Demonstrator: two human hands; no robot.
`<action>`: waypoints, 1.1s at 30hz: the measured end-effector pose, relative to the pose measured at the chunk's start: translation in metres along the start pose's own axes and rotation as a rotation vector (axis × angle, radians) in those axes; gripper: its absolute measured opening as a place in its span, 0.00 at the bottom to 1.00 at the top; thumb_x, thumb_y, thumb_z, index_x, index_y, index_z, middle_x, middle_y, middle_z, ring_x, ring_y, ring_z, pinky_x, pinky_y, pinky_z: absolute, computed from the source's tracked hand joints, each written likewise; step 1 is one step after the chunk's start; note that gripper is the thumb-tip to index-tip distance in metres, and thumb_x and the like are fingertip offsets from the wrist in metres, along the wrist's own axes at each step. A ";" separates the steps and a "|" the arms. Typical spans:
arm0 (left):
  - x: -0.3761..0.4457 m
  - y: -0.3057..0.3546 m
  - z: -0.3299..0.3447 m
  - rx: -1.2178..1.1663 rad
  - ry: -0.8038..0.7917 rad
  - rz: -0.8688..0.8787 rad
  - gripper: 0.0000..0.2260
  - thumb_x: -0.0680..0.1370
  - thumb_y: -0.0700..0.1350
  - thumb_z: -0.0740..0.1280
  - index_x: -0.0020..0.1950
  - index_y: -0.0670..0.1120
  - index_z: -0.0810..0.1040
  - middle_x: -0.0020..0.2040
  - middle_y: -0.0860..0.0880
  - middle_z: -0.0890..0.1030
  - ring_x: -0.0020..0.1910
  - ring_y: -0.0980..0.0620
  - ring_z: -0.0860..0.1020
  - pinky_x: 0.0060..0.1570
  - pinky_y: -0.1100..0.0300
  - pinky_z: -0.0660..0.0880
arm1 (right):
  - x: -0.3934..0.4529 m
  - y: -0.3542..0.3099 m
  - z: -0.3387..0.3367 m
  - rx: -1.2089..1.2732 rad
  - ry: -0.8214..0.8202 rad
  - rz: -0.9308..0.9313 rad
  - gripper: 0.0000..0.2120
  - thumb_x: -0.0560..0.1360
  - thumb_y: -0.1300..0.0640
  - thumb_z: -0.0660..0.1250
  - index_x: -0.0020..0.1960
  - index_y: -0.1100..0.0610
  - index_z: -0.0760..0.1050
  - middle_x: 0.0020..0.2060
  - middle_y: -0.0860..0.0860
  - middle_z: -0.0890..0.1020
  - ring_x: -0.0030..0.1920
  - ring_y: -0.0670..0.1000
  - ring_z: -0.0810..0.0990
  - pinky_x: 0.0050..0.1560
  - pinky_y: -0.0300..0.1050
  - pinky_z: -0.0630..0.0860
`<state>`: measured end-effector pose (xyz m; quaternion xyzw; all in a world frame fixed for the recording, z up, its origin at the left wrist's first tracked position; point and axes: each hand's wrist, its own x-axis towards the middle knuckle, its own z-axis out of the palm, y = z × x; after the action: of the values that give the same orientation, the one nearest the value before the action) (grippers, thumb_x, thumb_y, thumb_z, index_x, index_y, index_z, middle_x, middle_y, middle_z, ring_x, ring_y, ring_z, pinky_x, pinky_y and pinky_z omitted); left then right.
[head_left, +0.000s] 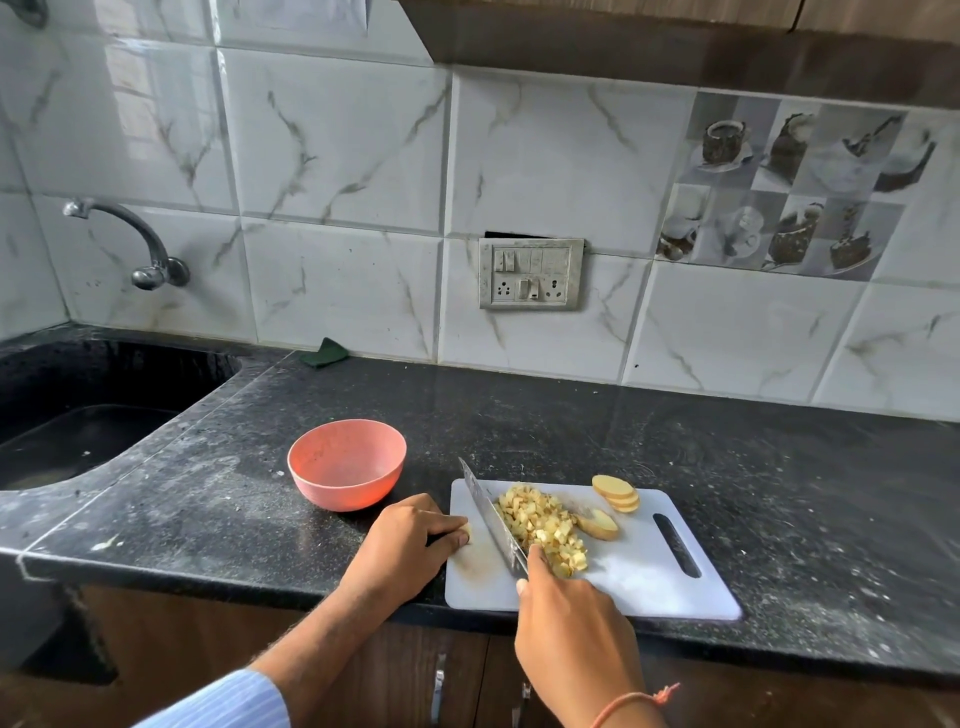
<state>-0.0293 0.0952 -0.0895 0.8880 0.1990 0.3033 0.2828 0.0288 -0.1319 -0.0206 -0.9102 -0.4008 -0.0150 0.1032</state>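
Potato piece (466, 531), pinched under the curled fingers of the left hand (410, 535), sits at the cutting board's (623, 577) left edge. Knife (491, 514), handle enclosed by the right hand (566, 613), lies diagonally from near edge toward far-left corner, just right of the piece, with the diced pile (545, 525) on its other side.

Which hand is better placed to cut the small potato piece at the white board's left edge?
Right, probably: the right hand grips the long steel knife, its blade beside the small pale potato piece that the left hand holds.

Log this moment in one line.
right hand: grips steel kitchen knife; left hand: holds small potato piece; white plastic cutting board: diced potato pile; pink round bowl: empty
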 end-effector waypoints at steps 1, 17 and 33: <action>0.000 0.000 0.000 0.008 0.005 0.006 0.12 0.79 0.52 0.77 0.62 0.55 0.87 0.43 0.62 0.78 0.45 0.62 0.79 0.46 0.71 0.73 | 0.000 0.001 -0.001 0.021 0.011 0.005 0.26 0.87 0.48 0.53 0.84 0.51 0.56 0.55 0.51 0.85 0.54 0.52 0.84 0.53 0.48 0.83; 0.006 0.009 -0.002 -0.036 0.005 -0.121 0.21 0.69 0.62 0.82 0.57 0.56 0.88 0.43 0.65 0.85 0.48 0.68 0.82 0.50 0.68 0.78 | -0.002 -0.007 -0.017 0.129 0.050 0.067 0.25 0.87 0.44 0.51 0.84 0.47 0.58 0.67 0.50 0.82 0.64 0.53 0.81 0.60 0.48 0.78; 0.010 0.007 0.001 -0.100 -0.016 -0.201 0.06 0.71 0.53 0.83 0.46 0.59 0.90 0.41 0.66 0.86 0.43 0.68 0.83 0.46 0.67 0.79 | 0.009 -0.028 0.004 0.040 -0.048 0.052 0.28 0.86 0.53 0.58 0.84 0.51 0.55 0.55 0.52 0.84 0.53 0.52 0.83 0.52 0.49 0.82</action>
<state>-0.0200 0.0949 -0.0813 0.8506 0.2695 0.2758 0.3574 0.0142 -0.1066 -0.0183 -0.9182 -0.3795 0.0177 0.1120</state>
